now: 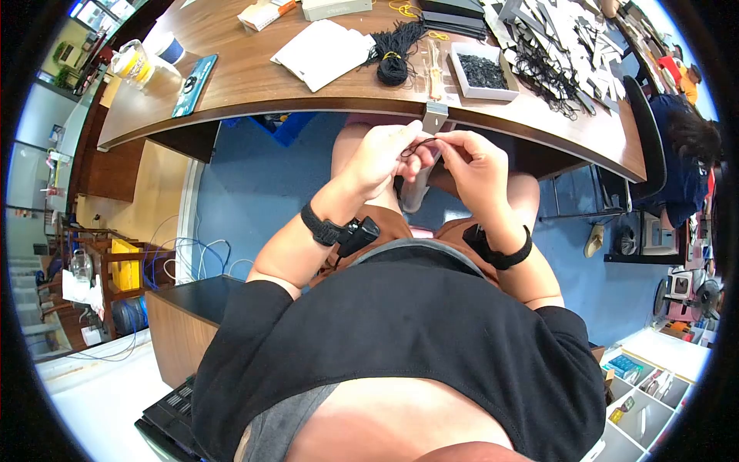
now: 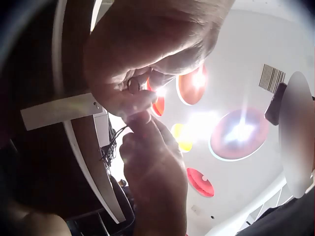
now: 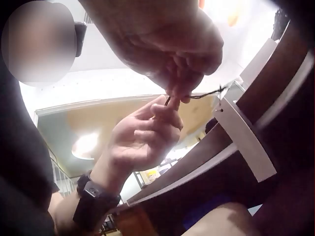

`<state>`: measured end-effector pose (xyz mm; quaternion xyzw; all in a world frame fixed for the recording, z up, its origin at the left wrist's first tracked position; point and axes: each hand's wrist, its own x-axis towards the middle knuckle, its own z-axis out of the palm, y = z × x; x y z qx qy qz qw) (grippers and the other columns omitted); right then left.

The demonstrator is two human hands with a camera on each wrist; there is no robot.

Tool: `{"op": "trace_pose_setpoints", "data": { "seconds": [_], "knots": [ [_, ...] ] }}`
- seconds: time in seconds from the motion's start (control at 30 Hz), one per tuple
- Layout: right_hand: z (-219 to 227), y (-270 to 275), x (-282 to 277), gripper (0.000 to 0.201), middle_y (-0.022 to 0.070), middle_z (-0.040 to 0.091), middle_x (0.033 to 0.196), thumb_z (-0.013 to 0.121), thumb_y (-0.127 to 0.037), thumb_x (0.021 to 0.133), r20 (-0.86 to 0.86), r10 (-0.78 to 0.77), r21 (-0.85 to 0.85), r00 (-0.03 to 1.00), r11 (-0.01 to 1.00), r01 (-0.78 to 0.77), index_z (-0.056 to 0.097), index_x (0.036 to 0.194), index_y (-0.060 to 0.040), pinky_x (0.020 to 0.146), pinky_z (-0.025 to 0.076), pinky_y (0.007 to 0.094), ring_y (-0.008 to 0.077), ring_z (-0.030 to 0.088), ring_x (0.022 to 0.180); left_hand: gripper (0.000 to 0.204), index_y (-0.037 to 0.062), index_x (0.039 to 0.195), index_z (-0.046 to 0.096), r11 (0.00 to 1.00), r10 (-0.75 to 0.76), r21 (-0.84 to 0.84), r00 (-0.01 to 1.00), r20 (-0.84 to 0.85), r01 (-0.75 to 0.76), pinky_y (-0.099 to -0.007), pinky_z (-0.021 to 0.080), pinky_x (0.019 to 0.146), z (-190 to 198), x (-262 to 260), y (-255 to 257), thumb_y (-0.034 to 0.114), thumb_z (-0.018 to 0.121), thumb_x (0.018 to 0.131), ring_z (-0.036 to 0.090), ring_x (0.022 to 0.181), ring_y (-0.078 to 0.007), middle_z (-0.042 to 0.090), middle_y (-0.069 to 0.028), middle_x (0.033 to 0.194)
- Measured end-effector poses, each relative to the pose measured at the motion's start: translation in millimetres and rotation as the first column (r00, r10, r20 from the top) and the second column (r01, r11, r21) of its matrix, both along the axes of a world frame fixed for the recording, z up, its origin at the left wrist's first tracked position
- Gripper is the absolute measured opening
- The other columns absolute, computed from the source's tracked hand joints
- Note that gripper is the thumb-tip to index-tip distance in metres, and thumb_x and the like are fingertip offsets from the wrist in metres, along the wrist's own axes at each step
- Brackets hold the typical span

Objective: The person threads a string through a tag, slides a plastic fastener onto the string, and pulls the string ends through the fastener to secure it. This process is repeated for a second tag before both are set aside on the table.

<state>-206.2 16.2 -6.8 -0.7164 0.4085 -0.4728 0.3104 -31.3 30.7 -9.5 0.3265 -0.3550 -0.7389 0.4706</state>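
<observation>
In front of the lap, both hands meet at a thin black cord (image 1: 419,145). The left hand (image 1: 385,160) pinches it between curled fingers, and a small loop (image 2: 134,84) shows there in the left wrist view. Thumb and fingertips of the right hand (image 1: 477,165) pinch the cord close beside the left fingertips. A length of cord (image 3: 204,94) runs out from the fingers towards the table in the right wrist view. Near it, a pale flat strip (image 3: 248,142) with a small hole crosses the table edge; whether the cord joins it, I cannot tell.
On the wooden table (image 1: 254,85) lie white sheets (image 1: 323,52), a black cord bundle (image 1: 392,68), a white tray (image 1: 481,92) of small black pieces and a pile of strips (image 1: 570,50). Cups (image 1: 169,49) stand at left. A drawer cabinet (image 1: 181,327) is beside the person.
</observation>
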Motion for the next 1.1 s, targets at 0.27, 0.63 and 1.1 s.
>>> {"op": "trace_pose_setpoints", "data": {
  "seconds": [0.27, 0.63, 1.1],
  "knots": [
    [-13.2, -2.6, -1.6, 0.012, 0.0010, 0.062, 0.072, 0.063, -0.005, 0.084, 0.298, -0.031, 0.302, 0.954, 0.951, -0.064, 0.064, 0.095, -0.0004, 0.052, 0.044, 0.0182, 0.0029, 0.054, 0.058, 0.018, -0.0039, 0.098, 0.062, 0.985, 0.167, -0.054, 0.985, 0.049, -0.165, -0.0214, 0.049, 0.061, -20.4, 0.6, -4.1, 0.007, 0.062, 0.085, 0.059, 0.068, -0.0106, 0.064, -0.0084, 0.083],
    [-14.8, -17.5, -11.5, 0.012, 0.0038, 0.065, 0.076, 0.064, -0.007, 0.082, 0.209, 0.121, 0.479, 0.970, 0.852, -0.209, 0.064, 0.088, 0.0029, 0.064, 0.048, 0.0206, 0.0066, 0.058, 0.069, 0.012, -0.0030, 0.092, 0.065, 0.949, 0.193, -0.312, 0.881, 0.433, -0.054, -0.0222, 0.047, 0.063, -9.9, -11.0, -10.6, 0.005, 0.063, 0.083, 0.059, 0.071, -0.0094, 0.066, -0.0069, 0.083],
    [-56.2, -38.6, -9.7, 0.009, 0.0041, 0.064, 0.074, 0.065, -0.011, 0.080, -0.026, 0.084, 0.482, 0.996, 0.874, -0.061, 0.065, 0.083, -0.0027, 0.061, 0.047, 0.0255, 0.0131, 0.058, 0.065, 0.015, -0.0027, 0.092, 0.068, 0.932, 0.319, -0.301, 0.850, 0.419, -0.201, -0.0214, 0.045, 0.059, -57.7, -27.9, -31.9, 0.009, 0.064, 0.082, 0.055, 0.065, -0.0066, 0.066, -0.0040, 0.077]
  ]
}}
